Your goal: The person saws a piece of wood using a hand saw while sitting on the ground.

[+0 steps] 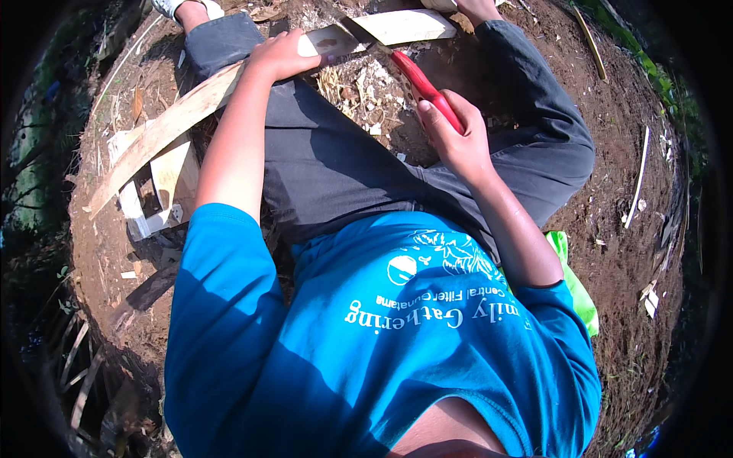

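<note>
My left hand (281, 58) is closed over a long pale wooden slat (164, 130), which runs from the lower left across my bent leg to the far middle. The slat appears bowed in this view. In my right hand (460, 136) is a knife (412, 74) with a red handle, my fingers wrapped round its rear end. Its dark blade points away and to the left, crossing the slat just right of my left hand. Whether the edge touches the wood or only passes over it I cannot tell.
Wood shavings (370, 95) lie on the soil between my legs. Pale wooden pieces (174, 172) are at the left, near a dark log (149, 294). A bright green cloth (576, 286) lies beside my right elbow. Thin sticks (638, 179) are scattered on the right.
</note>
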`<state>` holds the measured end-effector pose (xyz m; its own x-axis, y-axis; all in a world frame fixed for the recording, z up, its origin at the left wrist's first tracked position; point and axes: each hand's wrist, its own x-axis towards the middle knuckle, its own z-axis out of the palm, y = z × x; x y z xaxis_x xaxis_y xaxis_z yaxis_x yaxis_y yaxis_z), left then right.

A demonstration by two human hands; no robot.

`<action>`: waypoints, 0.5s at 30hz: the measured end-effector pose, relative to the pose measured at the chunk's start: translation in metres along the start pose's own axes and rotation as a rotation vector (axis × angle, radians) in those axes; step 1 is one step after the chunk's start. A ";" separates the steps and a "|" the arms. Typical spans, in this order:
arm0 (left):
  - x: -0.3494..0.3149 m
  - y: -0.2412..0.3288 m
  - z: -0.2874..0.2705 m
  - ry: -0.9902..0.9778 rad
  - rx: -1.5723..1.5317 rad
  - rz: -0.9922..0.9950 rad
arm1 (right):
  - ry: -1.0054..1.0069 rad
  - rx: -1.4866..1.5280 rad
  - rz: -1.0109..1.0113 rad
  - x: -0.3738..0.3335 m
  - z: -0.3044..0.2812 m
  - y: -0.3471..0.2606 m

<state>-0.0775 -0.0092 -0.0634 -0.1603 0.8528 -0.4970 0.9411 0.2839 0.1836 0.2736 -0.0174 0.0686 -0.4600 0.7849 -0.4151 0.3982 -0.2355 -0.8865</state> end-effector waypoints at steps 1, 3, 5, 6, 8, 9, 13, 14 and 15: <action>-0.001 0.000 0.000 0.004 -0.008 -0.003 | 0.014 -0.041 -0.012 -0.003 -0.001 0.001; -0.002 0.000 -0.001 0.001 -0.028 -0.001 | 0.026 -0.013 -0.002 -0.006 0.002 0.002; 0.004 -0.001 -0.001 -0.013 -0.050 0.009 | 0.037 -0.019 0.014 -0.013 0.000 -0.005; 0.008 -0.007 0.002 -0.024 -0.075 -0.004 | 0.019 0.016 0.033 -0.018 -0.003 -0.009; 0.009 -0.009 0.009 0.010 -0.061 0.007 | -0.003 0.045 0.063 -0.033 -0.012 -0.014; 0.011 -0.008 0.009 0.030 -0.055 0.017 | 0.018 0.030 0.068 -0.044 -0.018 -0.016; 0.032 -0.014 0.012 -0.095 -0.333 -0.043 | 0.019 -0.004 0.089 -0.087 -0.033 -0.028; 0.036 -0.014 0.005 -0.172 -0.368 -0.033 | 0.014 0.010 0.147 -0.095 -0.035 -0.031; 0.044 -0.018 0.005 -0.195 -0.374 -0.081 | 0.027 0.002 0.155 -0.099 -0.033 -0.032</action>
<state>-0.1004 0.0212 -0.0931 -0.1363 0.7328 -0.6667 0.7493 0.5165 0.4145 0.3327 -0.0689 0.1451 -0.3717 0.7542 -0.5414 0.4611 -0.3561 -0.8127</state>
